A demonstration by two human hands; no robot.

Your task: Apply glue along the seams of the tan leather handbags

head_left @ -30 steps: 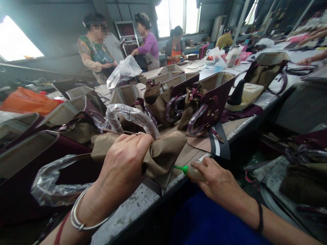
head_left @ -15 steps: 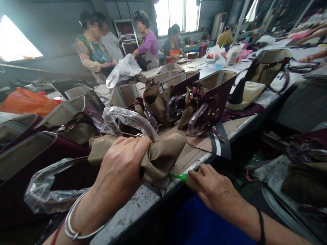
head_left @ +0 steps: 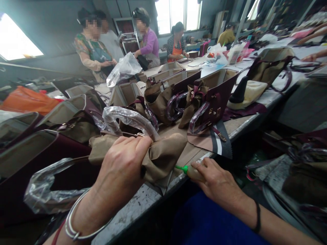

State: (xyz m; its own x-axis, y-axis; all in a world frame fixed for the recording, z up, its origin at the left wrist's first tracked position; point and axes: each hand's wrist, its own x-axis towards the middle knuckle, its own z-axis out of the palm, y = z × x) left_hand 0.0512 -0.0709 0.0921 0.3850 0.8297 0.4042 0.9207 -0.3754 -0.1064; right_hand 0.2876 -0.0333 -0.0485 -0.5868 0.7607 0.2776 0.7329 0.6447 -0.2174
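Observation:
My left hand is closed on the brown lining of a handbag, bunched up at the table's front edge. Plastic-wrapped handles of the bag arch up behind and to the left of that hand. In my right hand is a squeeze bottle with a green nozzle. The fingers wrap round the bottle, and its thin tip points left at the lower edge of the lining. Whether the tip touches the lining, I cannot tell.
Several maroon handbags stand across the worktable. A pale container with a black cone is farther right. An orange bag lies at left. Co-workers stand beyond the table; another person's hand shows at far right.
My right hand has shifted slightly up and right with the squeeze bottle, drawing its tip back a little from the lining. My left hand keeps its grip in nearly the same place.

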